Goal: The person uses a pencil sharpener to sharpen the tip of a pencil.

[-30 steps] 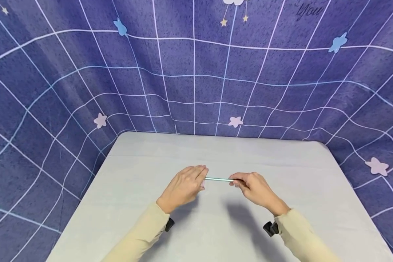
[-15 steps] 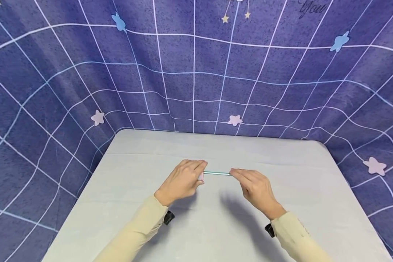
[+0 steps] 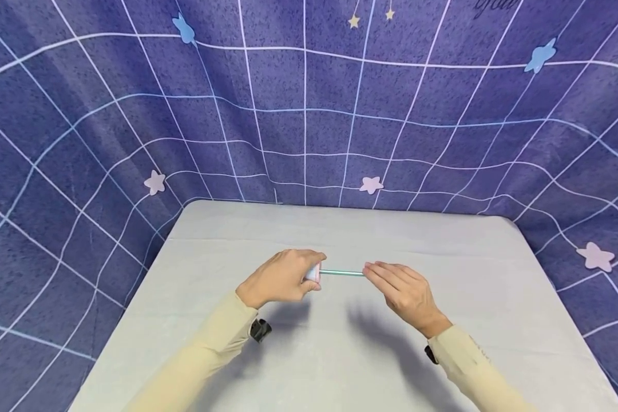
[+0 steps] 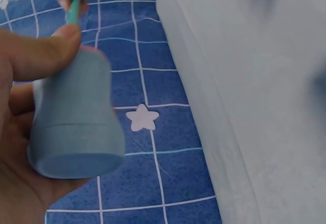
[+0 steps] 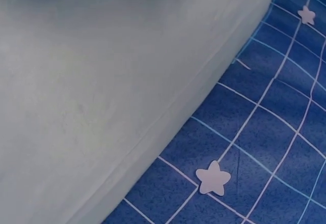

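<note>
In the head view my left hand (image 3: 279, 278) grips a pale blue, waisted pencil sharpener (image 3: 313, 273) with a pink end. Thumb and fingers lie on either side of it. The left wrist view shows the sharpener's broad blue base (image 4: 74, 164) toward the camera. A thin green pencil (image 3: 341, 273) runs level from the pink end across to my right hand (image 3: 403, 290). That hand pinches its far end, with the fingers lying long over it and the thumb hidden. The right wrist view shows neither the hand nor the pencil.
Both hands are held over a white-covered table (image 3: 226, 229), casting shadows on it. A blue-purple grid-patterned curtain (image 3: 288, 131) with stars surrounds the back and sides. Black wrist cameras sit at both cuffs.
Both hands have risen slightly in view. The right fingers have gone from curled to longer over the pencil. The left fingers have shifted, so more of the sharpener shows.
</note>
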A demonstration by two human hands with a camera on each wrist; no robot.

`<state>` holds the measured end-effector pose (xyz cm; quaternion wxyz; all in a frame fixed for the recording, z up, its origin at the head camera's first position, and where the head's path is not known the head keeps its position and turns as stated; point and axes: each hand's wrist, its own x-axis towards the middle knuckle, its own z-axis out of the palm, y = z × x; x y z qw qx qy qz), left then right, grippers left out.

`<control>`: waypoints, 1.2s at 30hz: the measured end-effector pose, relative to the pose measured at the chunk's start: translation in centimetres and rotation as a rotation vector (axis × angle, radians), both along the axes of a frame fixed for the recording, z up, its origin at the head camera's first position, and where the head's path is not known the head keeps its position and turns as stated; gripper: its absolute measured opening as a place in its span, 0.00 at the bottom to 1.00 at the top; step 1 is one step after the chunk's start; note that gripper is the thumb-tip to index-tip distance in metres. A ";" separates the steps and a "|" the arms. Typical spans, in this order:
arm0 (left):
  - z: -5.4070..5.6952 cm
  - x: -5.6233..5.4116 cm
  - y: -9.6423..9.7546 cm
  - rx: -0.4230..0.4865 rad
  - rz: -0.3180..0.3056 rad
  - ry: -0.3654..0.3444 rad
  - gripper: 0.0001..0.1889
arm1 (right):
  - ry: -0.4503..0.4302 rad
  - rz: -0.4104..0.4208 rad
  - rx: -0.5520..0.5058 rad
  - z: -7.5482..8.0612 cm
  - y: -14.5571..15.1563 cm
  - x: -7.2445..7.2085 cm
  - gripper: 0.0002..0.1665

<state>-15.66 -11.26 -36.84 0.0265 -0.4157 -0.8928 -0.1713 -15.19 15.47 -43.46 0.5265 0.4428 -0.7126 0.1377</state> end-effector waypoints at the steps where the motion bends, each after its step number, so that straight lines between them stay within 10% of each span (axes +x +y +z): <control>1: 0.3 -0.1 -0.1 -0.002 -0.007 -0.042 0.14 | 0.010 0.011 0.005 0.0 0.0 0.0 0.14; 7: 1.2 -0.2 -0.4 0.016 -0.019 -0.221 0.12 | 0.018 0.069 0.006 0.2 -0.1 -0.2 0.13; 13: 0.3 -0.1 -0.2 0.015 -0.034 -0.036 0.19 | -0.171 0.081 0.003 0.1 0.1 0.2 0.17; 16: -0.8 0.0 -0.2 -0.039 -0.037 0.198 0.24 | -0.466 0.124 -0.004 0.4 0.3 0.3 0.12; 20: -2.4 0.0 0.0 -0.090 -0.055 0.512 0.28 | -1.124 0.251 -0.026 1.4 0.8 0.0 0.11; 23: -3.5 -0.1 0.2 -0.084 -0.075 0.645 0.29 | -1.506 0.277 -0.039 2.3 1.3 -0.8 0.10; 25: -3.9 -0.2 0.4 -0.076 -0.066 0.689 0.30 | -1.611 0.274 -0.031 2.6 1.5 -1.5 0.10; 29: -4.0 -0.7 0.8 -0.065 -0.009 0.718 0.29 | -1.511 0.203 -0.028 2.8 1.6 -2.2 0.11; 36: -3.1 -1.4 0.5 -0.029 0.044 0.612 0.30 | -0.713 0.037 -0.028 1.4 0.7 -1.5 0.14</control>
